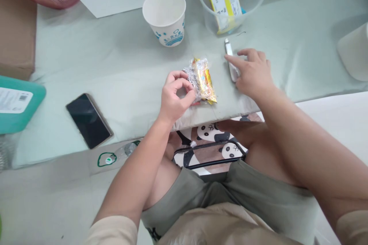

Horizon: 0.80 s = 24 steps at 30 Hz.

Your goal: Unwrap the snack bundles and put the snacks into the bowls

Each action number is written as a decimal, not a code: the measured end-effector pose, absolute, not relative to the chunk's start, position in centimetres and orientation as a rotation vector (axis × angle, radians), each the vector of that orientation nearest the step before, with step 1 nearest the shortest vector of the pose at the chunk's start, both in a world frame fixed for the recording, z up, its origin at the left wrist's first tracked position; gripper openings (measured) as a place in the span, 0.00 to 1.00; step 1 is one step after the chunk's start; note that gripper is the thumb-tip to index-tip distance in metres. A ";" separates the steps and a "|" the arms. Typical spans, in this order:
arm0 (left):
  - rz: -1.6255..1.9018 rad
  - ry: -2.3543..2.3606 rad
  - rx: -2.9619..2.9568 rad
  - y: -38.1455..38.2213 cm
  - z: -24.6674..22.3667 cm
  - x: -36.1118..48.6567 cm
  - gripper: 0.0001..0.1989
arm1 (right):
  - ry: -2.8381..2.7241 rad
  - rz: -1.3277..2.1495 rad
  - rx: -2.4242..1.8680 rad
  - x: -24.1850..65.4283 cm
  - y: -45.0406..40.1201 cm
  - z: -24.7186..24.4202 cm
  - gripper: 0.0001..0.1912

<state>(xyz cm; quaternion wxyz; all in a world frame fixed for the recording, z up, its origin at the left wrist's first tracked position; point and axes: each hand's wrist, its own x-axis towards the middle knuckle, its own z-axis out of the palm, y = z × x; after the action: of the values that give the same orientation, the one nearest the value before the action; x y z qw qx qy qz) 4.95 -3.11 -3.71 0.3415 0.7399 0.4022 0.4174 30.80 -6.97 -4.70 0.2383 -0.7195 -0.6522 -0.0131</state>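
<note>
At the table's front, my left hand [176, 95] is closed, thumb and fingertips pinching the left edge of a small crinkled clear-plastic packet [202, 78] with yellow and red printing inside. The packet lies on the tabletop. To its right, my right hand [254, 71] has its fingers apart over a slim silver-white tool [228, 48] lying on the cloth. The index finger stretches across the tool, and part of it is hidden beneath the hand. Its exact kind is unclear. Behind the packet stands a white paper cup [169, 34] with blue printing.
A clear plastic tub [202, 11] at the back holds a yellow-and-white packet [225, 2]. A black phone [89, 120] lies at left, near a green container [28, 118] and a cardboard box [17, 34]. A white container [355, 51] stands at far right. The front table edge [218, 114] is close to my lap.
</note>
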 end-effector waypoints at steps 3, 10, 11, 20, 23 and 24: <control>1.154 0.965 1.999 -3.5 -3.1 4.9 0.08 | -1.812 0.090 -1.813 29.2 -7.7 -1.6 0.24; 1.172 0.709 2.034 -4.2 -2.1 4.6 0.06 | -2.175 0.317 -1.363 24.2 -10.7 -0.3 0.12; 1.149 0.710 2.033 -4.2 -2.1 4.5 0.06 | -2.186 0.318 -1.398 23.8 -10.9 -0.6 0.08; 0.949 1.011 2.221 0.5 -3.8 4.2 0.22 | -2.235 0.349 -1.333 22.9 -10.9 -0.6 0.08; 0.841 0.979 2.196 1.1 -4.1 4.3 0.27 | -2.240 0.338 -1.245 22.7 -11.2 -0.8 0.09; 0.838 0.985 2.178 1.0 -4.2 4.4 0.25 | -2.242 0.348 -1.229 22.7 -11.2 -0.8 0.09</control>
<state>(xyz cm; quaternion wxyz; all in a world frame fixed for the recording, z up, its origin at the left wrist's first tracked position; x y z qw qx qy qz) 4.37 1.05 -4.16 0.2995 0.8204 0.3709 0.3157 22.71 -11.23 -0.85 0.2767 -0.4577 -0.8350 0.1296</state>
